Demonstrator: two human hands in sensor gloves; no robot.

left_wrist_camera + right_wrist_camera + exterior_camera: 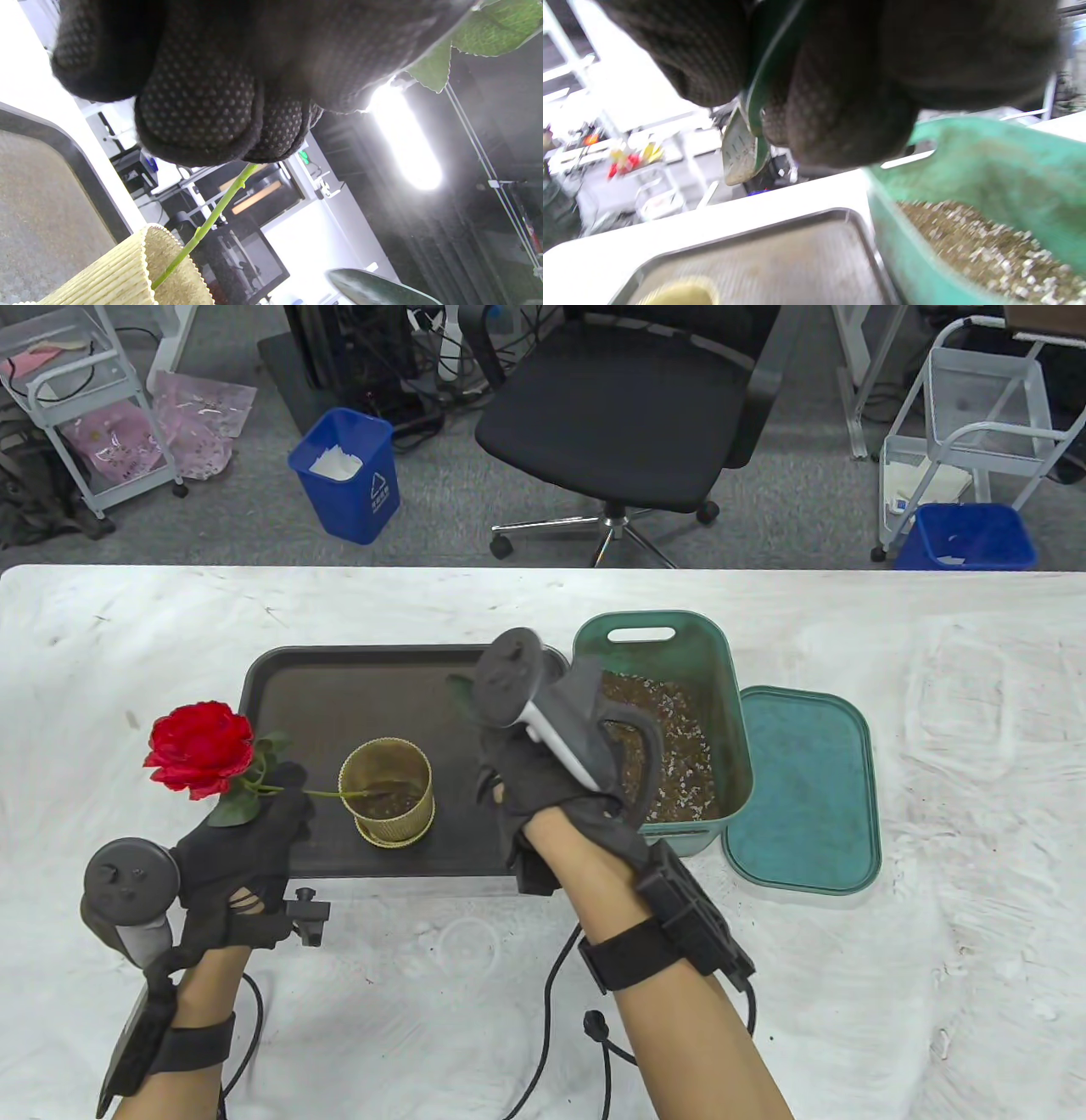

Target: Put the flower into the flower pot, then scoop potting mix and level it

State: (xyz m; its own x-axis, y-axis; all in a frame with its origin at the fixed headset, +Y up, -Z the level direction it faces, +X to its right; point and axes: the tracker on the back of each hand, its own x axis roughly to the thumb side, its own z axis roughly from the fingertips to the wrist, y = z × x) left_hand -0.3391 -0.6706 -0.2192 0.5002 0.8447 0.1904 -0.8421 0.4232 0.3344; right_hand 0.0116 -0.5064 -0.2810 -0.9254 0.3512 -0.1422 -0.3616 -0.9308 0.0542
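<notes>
The left hand [246, 848] pinches the flower [202, 748] by its thin green stem [208, 222], fingers [199, 114] curled tight just below the leaves, so the red bloom hangs out to the left over the counter [933, 661] while the stem's lower end reaches over the rim and into the gold pot [389, 791]. That stem looks light and springy and probably bends easily, so the sound hold is where it is now, low on the stem near the leaves rather than on the soft petals, which would likely crush or shed. The pot stands upright on the dark tray [356, 678] with a little soil already at its bottom; it looks light and ribbed, and I judge it could tip if the stem levers against its rim. The right hand [551, 746] is closed on a small green scoop [746, 144], its handle clamped between the gloved fingers, held above the tray's right end beside the green tub [679, 645] of potting mix [670, 763]. The mix looks loose, dry and grainy, apt to spill from a tilted scoop. The tub's lid [802, 789] lies flat just to its right.
</notes>
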